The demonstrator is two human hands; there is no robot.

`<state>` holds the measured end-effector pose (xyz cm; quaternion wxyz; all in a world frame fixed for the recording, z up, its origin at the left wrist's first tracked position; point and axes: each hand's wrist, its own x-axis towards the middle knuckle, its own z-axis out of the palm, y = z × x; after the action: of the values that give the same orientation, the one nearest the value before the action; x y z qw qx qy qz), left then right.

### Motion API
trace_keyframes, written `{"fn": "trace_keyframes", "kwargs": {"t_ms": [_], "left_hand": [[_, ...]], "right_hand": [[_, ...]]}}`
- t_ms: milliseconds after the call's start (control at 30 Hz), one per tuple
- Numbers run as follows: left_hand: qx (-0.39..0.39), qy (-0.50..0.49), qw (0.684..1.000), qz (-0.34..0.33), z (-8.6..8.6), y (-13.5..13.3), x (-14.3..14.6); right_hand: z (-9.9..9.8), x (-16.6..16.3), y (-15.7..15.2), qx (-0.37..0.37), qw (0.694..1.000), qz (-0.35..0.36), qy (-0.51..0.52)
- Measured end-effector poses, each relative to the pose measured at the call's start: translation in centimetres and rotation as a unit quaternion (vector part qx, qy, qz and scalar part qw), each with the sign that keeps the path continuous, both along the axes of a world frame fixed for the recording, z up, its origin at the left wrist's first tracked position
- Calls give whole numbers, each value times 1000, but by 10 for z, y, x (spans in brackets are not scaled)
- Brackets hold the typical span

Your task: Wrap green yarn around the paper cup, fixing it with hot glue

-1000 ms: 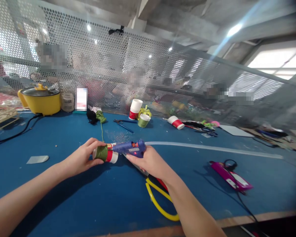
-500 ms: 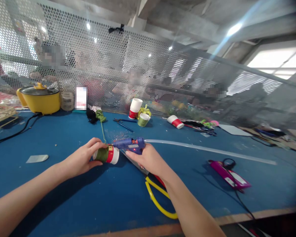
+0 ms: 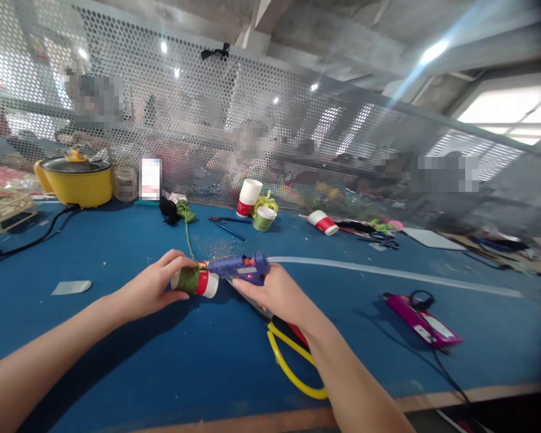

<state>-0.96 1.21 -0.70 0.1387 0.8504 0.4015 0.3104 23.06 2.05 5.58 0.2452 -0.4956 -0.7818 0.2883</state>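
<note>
My left hand [image 3: 162, 281] grips a paper cup [image 3: 211, 285] lying on its side, its white rim turned to the right. Green yarn [image 3: 188, 280] is wound around part of the cup, beside a red band. A strand runs from it back to a green yarn ball [image 3: 186, 210]. My right hand [image 3: 277, 291] is wrapped around a blue glue gun [image 3: 241, 267], whose nozzle is at the cup's red band. A long clear glue stick [image 3: 388, 276] sticks out of the gun's rear. Under my right forearm lie large scissors with yellow handles [image 3: 293, 373].
At the back left stand a yellow electric pot [image 3: 79, 183], a jar [image 3: 125, 183] and a lit phone [image 3: 150, 179]. Stacked cups [image 3: 249, 195], a green-wrapped cup [image 3: 264, 219], pliers [image 3: 229, 220] and a tipped cup [image 3: 323, 222] lie near the mesh screen. A purple corded device [image 3: 421, 322] is at right.
The whole view has shifted slightly. Both hands, the cup and the glue gun keep nearly the same places relative to each other.
</note>
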Motion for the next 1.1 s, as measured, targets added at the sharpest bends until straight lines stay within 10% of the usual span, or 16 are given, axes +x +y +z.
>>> {"fn": "trace_keyframes", "kwargs": {"t_ms": [1100], "left_hand": [[31, 37, 999, 19, -3, 0, 0]], "right_hand": [[-1, -3, 4, 8, 1000, -19, -24]]}}
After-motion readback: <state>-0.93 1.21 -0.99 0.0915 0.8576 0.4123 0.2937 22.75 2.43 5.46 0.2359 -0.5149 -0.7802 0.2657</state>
